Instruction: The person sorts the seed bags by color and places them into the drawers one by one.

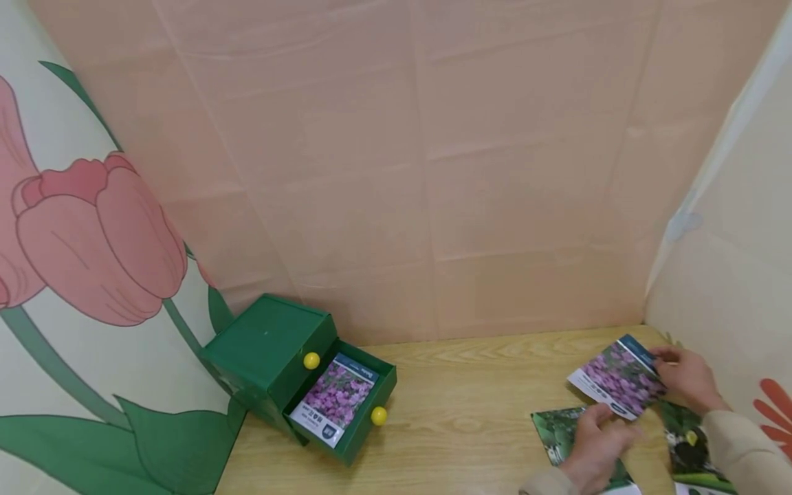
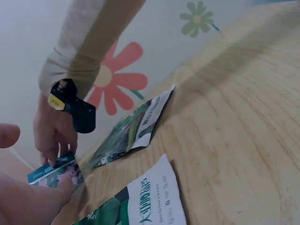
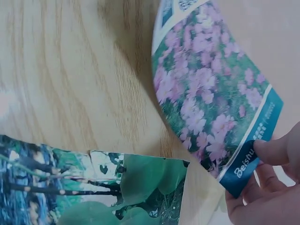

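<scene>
A seed packet (image 1: pixel 619 377) with pink flowers is tilted above the table at the right of the head view. My right hand (image 1: pixel 688 377) pinches its dark blue top strip between thumb and fingers, as the right wrist view shows. My left hand (image 1: pixel 599 447) is at the packet's lower edge, finger and thumb spread apart, overlapping it in the head view. Beneath the left hand lies a green-pictured packet (image 1: pixel 557 430). Another dark green packet (image 1: pixel 691 443) lies below the right forearm. A matching pink-flower packet (image 1: pixel 337 392) lies inside the drawer at the left.
A green box (image 1: pixel 269 340) with yellow knobs stands at the back left, its drawer (image 1: pixel 365 430) pulled out. The wooden table (image 1: pixel 458 426) runs between box and packets. A pinkish sheet (image 1: pixel 433 172) covers the back wall; painted flowers decorate the side walls.
</scene>
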